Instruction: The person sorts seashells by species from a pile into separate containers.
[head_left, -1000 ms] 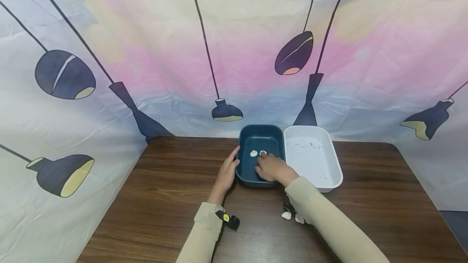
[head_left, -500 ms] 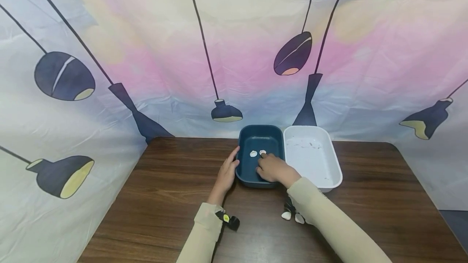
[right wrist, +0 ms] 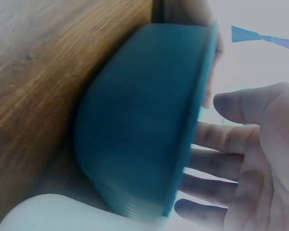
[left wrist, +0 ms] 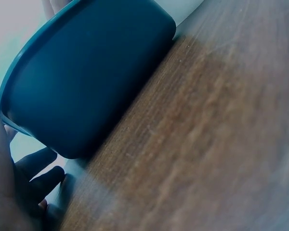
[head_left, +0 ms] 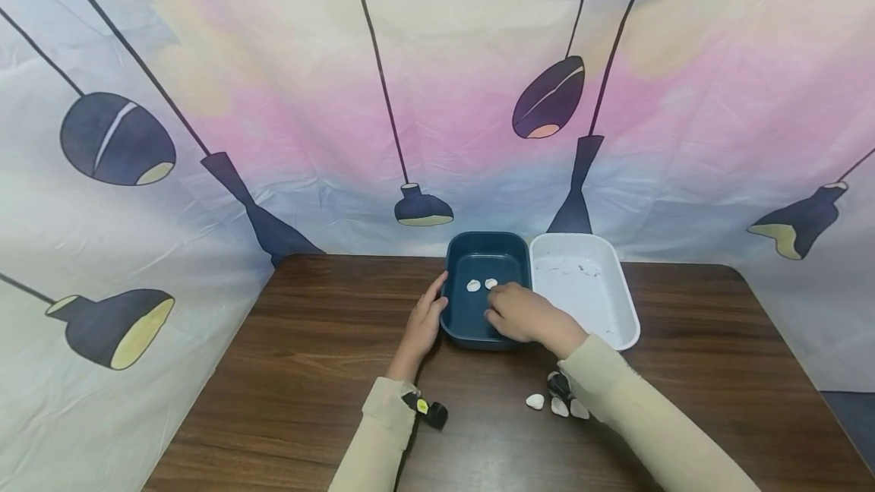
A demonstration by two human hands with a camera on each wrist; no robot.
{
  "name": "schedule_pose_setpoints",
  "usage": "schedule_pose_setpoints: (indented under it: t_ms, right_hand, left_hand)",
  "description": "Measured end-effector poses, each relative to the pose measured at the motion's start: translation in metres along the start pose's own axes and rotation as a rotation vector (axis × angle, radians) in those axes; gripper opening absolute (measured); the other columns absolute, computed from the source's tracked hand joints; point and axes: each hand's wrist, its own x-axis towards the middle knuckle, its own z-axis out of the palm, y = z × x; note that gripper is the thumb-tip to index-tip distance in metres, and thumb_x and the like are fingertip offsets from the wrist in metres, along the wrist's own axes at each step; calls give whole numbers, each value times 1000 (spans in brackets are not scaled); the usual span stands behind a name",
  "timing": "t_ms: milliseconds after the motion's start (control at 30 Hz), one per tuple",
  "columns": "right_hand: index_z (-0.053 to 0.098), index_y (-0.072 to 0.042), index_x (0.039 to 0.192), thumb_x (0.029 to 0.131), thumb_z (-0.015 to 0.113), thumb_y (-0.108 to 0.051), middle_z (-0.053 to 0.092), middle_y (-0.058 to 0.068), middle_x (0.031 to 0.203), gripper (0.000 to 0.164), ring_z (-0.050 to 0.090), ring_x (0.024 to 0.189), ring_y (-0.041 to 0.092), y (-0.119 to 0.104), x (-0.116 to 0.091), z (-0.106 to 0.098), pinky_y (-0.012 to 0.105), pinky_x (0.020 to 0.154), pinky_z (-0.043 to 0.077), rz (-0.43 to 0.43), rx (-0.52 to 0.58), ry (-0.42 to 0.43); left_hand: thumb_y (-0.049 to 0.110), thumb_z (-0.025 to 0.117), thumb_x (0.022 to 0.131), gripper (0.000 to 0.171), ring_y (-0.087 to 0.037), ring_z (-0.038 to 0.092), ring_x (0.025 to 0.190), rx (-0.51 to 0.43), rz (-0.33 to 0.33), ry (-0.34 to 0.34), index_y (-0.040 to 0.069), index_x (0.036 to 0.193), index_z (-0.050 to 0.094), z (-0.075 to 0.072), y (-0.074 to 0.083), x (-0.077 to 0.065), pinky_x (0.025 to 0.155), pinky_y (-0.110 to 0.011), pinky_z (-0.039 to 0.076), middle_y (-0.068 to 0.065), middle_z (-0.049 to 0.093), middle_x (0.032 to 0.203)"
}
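Note:
A dark teal rectangular dish (head_left: pixel 488 247) stands on the table with two small white pieces (head_left: pixel 473 285) lying side by side inside, like pebbles or shells. My left hand (head_left: pixel 420 329) rests along its left wall, fingers straight; in the left wrist view the fingers (left wrist: pixel 36 163) are at the dish's end. Over the dish's near right part, my right hand (head_left: pixel 529 313) has its fingertips just short of the right white piece. In the right wrist view, loosely extended fingers (right wrist: pixel 216 163) reach past the rim, their tips partly hidden, and no held thing shows.
A white dish (head_left: pixel 581 302) with dark specks stands against the teal one on the right. Several white pebble-like pieces (head_left: pixel 535 402) and black ones (head_left: pixel 557 383) lie on the wooden table (head_left: pixel 328 340) beside my right forearm. A printed cloth hangs behind.
My right hand has drawn back slightly right from the right white piece, which stays in the dish. Its forearm has shifted right, uncovering more loose pieces. The left hand holds still.

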Motion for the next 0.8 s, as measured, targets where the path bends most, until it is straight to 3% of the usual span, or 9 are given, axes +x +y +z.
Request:
schedule_pose_setpoints:
  t_ms: [133, 433, 800]
  right_hand:
    - [76, 2, 101, 103, 60, -14, 73, 19, 112, 23, 69, 106, 37, -3, -7, -5, 52, 94, 55, -66, 0, 28]
    - [79, 2, 93, 96, 66, -3, 73, 23, 123, 14, 67, 120, 40, -9, -26, -15, 52, 104, 53, -166, -11, 87]
    - [80, 2, 92, 90, 73, 0, 76, 17, 113, 7, 71, 110, 34, -11, -50, -19, 47, 97, 57, -192, -95, 155]
  left_hand:
    - [28, 44, 110, 53, -35, 35, 153, 9, 2, 3, 30, 163, 44, 0, 0, 0, 121, -65, 27, -4, 41, 167]
    - [26, 44, 109, 54, -35, 34, 154, 9, 15, 2, 29, 163, 44, 0, 0, -1, 121, -65, 26, -5, 40, 167]
    - [26, 43, 109, 54, -35, 33, 155, 3, 18, 6, 29, 163, 43, 0, 1, 0, 122, -65, 25, -4, 40, 167]
